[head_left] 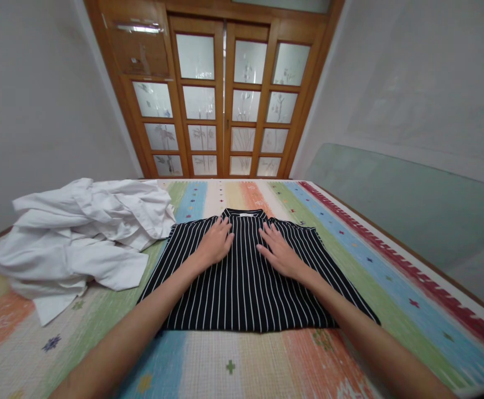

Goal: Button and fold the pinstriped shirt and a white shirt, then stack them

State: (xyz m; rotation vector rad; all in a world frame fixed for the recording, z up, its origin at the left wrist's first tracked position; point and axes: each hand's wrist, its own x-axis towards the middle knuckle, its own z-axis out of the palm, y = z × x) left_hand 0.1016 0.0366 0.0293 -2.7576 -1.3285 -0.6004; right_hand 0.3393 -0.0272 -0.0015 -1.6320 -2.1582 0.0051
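Collar label — too small, illegible.

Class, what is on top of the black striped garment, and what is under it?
On the striped garment lie the left hand and right hand. Under it is the patterned cloth; the covered part is hidden.

Colourful surface, perhaps a bed, beneath a white garment and black striped shirt

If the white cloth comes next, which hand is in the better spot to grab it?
Probably the left. The left hand lies open on the striped shirt, on the side nearer the white cloth. The right hand is farther off, across the shirt's middle.
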